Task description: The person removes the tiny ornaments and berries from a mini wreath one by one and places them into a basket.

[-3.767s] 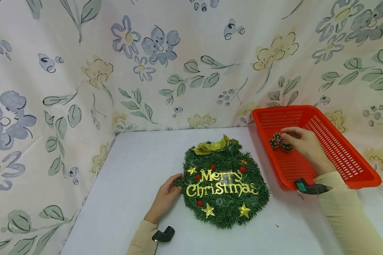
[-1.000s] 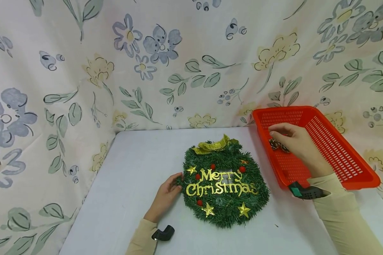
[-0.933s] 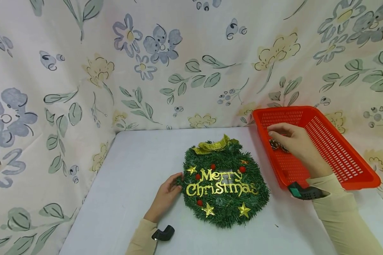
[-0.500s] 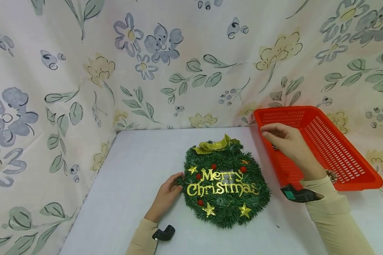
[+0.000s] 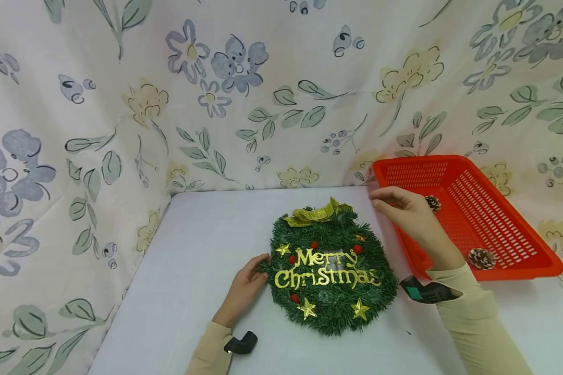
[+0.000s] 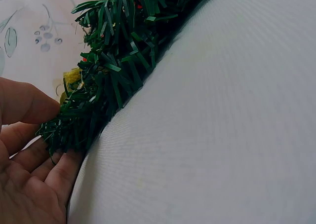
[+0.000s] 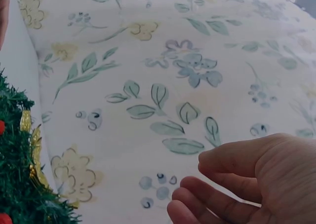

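A green tinsel wreath [image 5: 333,307] with gold "Merry Christmas" lettering, gold stars, red balls and a gold bow lies on the white table. My left hand [image 5: 244,287] holds its left edge; in the left wrist view the thumb [image 6: 32,103] lies over the tinsel and the fingers reach under it. Over the near left rim of a red basket [image 5: 506,219] is my right hand [image 5: 410,219], its fingers loosely bent. The right wrist view shows nothing between that thumb and fingers. One pine cone [image 5: 433,203] sits in the basket behind the hand, another pine cone [image 5: 482,259] nearer the front.
A flowered curtain [image 5: 262,130] hangs behind and to the left of the white table [image 5: 192,250]. The basket stands at the table's right, near the curtain. A small dark scrap [image 5: 408,332] lies right of the wreath.
My right hand has moved left from over the pine cones to the basket's left rim. The front pine cone has come into view past the forearm. Left hand and wreath have stayed put.
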`<state>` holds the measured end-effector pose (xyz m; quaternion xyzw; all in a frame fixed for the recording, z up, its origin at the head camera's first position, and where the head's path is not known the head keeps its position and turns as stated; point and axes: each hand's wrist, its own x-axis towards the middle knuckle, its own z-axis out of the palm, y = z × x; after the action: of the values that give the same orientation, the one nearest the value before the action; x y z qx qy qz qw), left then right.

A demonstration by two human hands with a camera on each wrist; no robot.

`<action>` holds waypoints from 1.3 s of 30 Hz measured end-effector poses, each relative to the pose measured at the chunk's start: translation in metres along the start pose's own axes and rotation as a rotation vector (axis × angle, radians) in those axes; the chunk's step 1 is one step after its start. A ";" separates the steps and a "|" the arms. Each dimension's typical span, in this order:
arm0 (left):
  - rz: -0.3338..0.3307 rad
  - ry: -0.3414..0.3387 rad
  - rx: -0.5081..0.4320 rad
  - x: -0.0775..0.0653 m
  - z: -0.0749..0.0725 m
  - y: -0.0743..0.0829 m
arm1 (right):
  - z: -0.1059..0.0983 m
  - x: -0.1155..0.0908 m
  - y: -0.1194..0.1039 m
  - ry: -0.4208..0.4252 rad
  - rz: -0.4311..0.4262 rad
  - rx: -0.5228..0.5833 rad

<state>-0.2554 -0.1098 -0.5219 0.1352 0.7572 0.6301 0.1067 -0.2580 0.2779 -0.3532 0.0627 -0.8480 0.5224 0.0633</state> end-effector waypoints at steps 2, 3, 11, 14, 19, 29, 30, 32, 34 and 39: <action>-0.007 0.001 -0.001 0.000 0.000 0.000 | 0.004 0.000 0.000 -0.005 0.000 0.012; -0.007 0.001 -0.001 0.000 0.000 0.000 | 0.005 0.000 0.000 -0.006 0.000 0.009; -0.009 0.002 0.003 0.000 0.000 0.000 | 0.016 0.002 0.004 -0.023 -0.010 0.015; -0.002 0.004 0.002 0.000 0.000 0.000 | 0.019 0.002 0.007 -0.031 -0.009 0.027; 0.006 0.005 0.006 0.000 0.000 -0.001 | 0.024 0.002 0.011 -0.040 -0.010 0.043; 0.014 0.004 0.009 0.000 -0.001 0.000 | 0.031 -0.001 0.018 -0.051 0.027 0.063; 0.015 0.004 0.008 0.001 -0.001 0.000 | 0.032 -0.002 0.018 -0.052 0.026 0.064; 0.016 0.005 0.006 0.001 -0.001 0.001 | 0.034 -0.001 0.020 -0.052 0.029 0.070; 0.016 0.005 0.003 0.001 -0.001 0.000 | 0.036 -0.002 0.022 -0.055 0.033 0.076; 0.020 0.000 -0.005 0.001 0.000 0.000 | 0.040 -0.002 0.029 -0.065 0.043 0.072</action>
<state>-0.2564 -0.1096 -0.5220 0.1425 0.7540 0.6332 0.1006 -0.2629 0.2546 -0.3968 0.0635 -0.8315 0.5514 0.0221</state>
